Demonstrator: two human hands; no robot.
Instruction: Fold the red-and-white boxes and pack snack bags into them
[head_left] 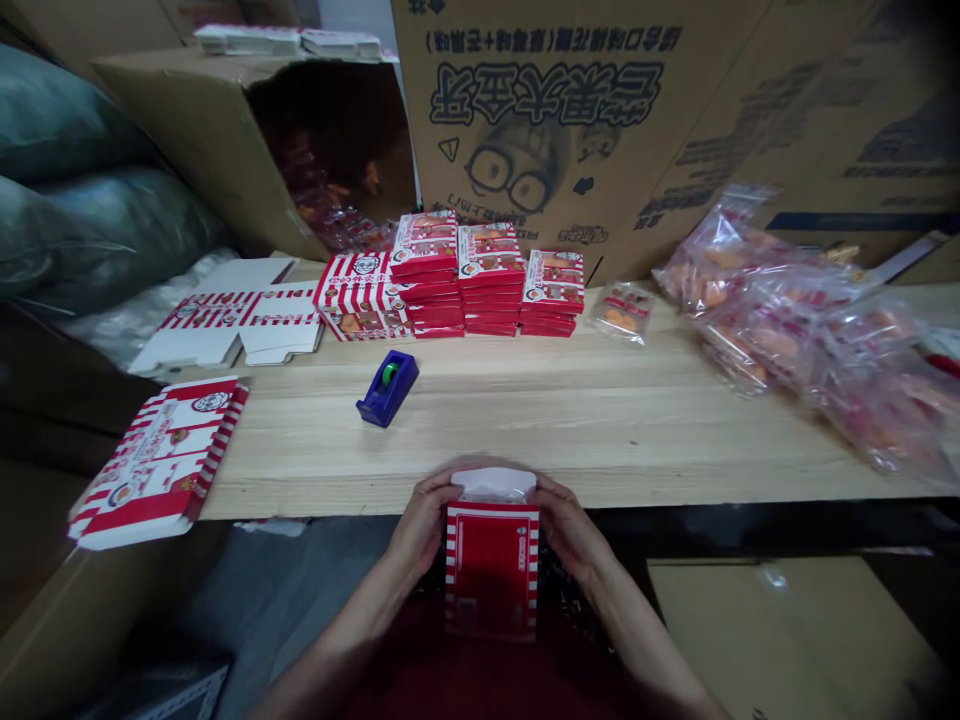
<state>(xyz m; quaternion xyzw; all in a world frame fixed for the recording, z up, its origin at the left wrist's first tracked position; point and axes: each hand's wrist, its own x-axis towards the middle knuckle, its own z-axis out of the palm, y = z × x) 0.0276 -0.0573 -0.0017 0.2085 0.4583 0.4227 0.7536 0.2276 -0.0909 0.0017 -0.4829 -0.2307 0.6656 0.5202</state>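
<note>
Red-and-white striped carton (492,570) sits just off the front edge of the wooden table (600,430), L hand (424,525) & R hand (570,530) grasping its sides, prob to keep it steady below the white top flap (493,484).

A pale wooden workbench (525,440) was positioned across the frame. Stacked red-and-white cartons (487,275) were placed along its rear edge at upper centre, with a flat carton blank (225,320) to their left. A blue tape dispenser (388,388) was set forward of the stacks. A clear packet (621,311) was laid just right of them, and clear bags of orange goods (795,330) were heaped at right. A second blank (157,462) overhung the left end.
</note>
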